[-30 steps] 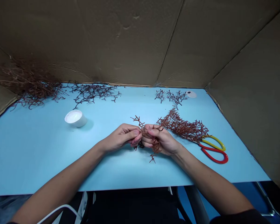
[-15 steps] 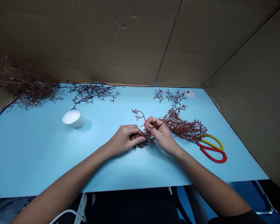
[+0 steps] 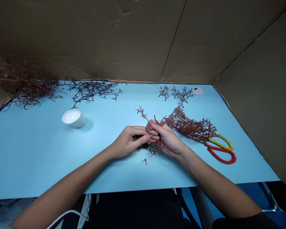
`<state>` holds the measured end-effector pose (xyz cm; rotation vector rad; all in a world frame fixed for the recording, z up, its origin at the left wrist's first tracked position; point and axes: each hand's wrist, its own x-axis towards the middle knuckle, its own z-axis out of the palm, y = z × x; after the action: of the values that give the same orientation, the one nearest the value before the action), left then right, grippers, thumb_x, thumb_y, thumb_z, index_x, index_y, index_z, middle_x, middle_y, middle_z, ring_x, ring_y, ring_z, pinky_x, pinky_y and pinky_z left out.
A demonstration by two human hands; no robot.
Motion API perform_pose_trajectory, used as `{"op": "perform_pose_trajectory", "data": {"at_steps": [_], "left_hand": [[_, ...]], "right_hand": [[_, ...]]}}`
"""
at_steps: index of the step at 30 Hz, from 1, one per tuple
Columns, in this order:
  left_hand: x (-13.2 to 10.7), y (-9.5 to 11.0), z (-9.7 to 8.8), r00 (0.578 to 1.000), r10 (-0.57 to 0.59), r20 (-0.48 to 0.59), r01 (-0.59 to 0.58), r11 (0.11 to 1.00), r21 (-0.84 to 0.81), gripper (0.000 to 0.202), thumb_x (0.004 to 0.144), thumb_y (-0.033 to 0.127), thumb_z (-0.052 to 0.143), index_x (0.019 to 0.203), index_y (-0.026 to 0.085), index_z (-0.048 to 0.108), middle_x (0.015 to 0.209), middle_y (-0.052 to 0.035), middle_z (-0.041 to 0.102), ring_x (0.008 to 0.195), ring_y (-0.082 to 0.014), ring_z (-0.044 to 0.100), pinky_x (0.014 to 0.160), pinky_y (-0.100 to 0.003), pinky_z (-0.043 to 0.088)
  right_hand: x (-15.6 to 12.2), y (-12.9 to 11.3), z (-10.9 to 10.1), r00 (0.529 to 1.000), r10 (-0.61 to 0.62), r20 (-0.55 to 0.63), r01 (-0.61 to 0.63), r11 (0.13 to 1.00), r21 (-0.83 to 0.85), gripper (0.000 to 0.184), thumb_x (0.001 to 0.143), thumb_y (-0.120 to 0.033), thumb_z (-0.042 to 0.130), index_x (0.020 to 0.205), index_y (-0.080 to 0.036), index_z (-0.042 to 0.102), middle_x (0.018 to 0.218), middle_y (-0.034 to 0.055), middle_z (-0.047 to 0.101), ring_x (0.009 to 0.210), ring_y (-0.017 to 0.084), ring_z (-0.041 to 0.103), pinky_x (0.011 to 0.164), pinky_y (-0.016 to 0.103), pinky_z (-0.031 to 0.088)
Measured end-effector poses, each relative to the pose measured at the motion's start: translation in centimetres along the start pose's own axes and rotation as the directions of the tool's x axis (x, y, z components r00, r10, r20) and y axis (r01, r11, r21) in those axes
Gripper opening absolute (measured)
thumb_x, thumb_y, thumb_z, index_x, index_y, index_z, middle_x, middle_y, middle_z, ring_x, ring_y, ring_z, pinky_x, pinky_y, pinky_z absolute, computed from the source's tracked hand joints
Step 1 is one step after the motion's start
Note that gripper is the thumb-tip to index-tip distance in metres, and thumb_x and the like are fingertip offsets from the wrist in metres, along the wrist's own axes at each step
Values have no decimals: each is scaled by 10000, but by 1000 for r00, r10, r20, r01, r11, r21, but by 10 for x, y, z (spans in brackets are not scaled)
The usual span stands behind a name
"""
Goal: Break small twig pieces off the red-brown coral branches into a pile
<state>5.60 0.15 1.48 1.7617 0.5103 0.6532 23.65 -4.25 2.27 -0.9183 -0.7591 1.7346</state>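
Reddish-brown, thin-stemmed branching sprig (image 3: pixel 142 113) is clamped in the right hand (image 3: pixel 165 134), above the near middle of the light blue tabletop (image 3: pixel 109 178); its tip pokes out above the fist, but its middle is hidden by the fingers. The left hand (image 3: pixel 133 141) meets that fist, thumb and fingers curled; whether they grip anything I cannot tell. Dark twiggy bits (image 3: pixel 145 146) show partly beneath it, with a loose V-shaped fragment (image 3: pixel 145 161) nearer the edge. Just right, a reddish-brown twig pile (image 3: pixel 190 124) covers the blades of red-and-yellow-handled scissors (image 3: pixel 234 156). Leftward stands a white cup (image 3: pixel 76 120), its contents hard to make out. Behind lie dark brown branching sprigs (image 3: pixel 92 89) and, cut off by the left edge, a tangled brown heap (image 3: pixel 26 78).
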Motion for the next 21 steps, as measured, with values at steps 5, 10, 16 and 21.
{"op": "perform_pose_trajectory", "data": {"at_steps": [5,10,16,21], "left_hand": [[0,1,-7,997,-24,71,23,1000,10,380,1029,419,615,788,169,769,770,-71,717,691,-168,605,662,-292,481],[2,-11,-6,999,9,-48,0,985,171,279,958,366,680,769,171,745,696,-26,652,585,-126,481,576,-269,374],[4,-17,-5,983,30,-182,7,980,197,323,974,438,628,799,185,726,708,-25,653,642,-156,538,648,-294,414],[4,-18,-3,983,-4,-183,24,994,110,550,1074,510,454,634,193,551,616,-8,565,609,-145,521,644,-293,412]], "right_hand": [[-5,-8,0,996,-51,70,53,998,-20,501,868,-540,831,720,-237,461,616,-96,269,550,96,188,503,247,257],[-3,-7,-8,954,-291,-76,228,864,-449,391,918,-542,755,748,-225,599,598,-63,422,560,113,332,558,284,282],[-2,-3,-9,918,-396,-6,264,624,-735,228,966,-393,665,815,-225,697,669,-21,595,641,145,472,616,297,326],[-3,-1,-8,947,-320,26,246,672,-699,321,961,-467,680,757,-219,685,699,1,669,666,152,547,641,296,388]]}}
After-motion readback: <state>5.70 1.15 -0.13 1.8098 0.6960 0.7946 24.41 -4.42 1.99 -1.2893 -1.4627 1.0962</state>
